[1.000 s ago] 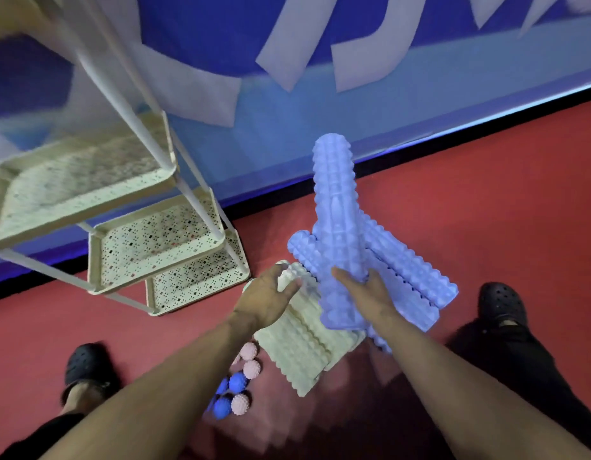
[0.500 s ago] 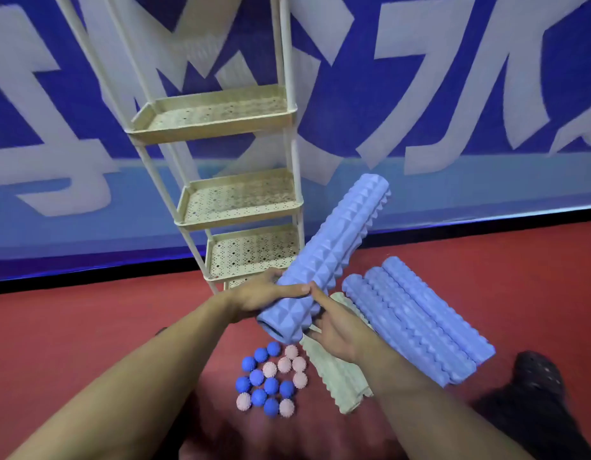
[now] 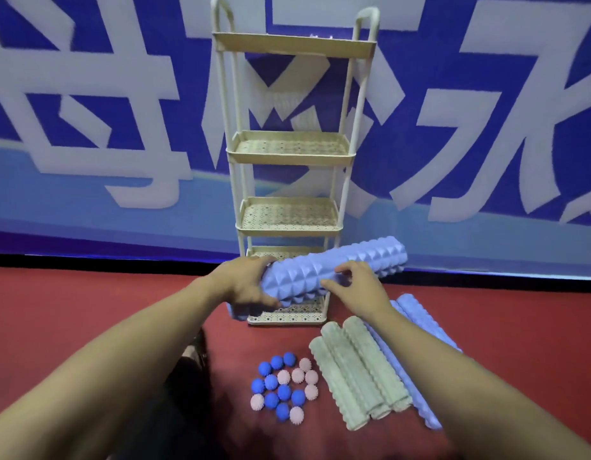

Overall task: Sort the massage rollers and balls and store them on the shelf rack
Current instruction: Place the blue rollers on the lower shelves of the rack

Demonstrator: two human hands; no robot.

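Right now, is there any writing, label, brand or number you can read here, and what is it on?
Blue wall banner: huge white characters, cropped by the frame and hidden in part by the shelf rack, so no character reads whole.
Held blue roller, green rollers, balls: no text or label visible.

One head-worn wide-angle view looks forward and down, close over both forearms; the shelf rack (image 3: 289,180) stands straight beyond the hands, the floor (image 3: 88,310) beneath them.
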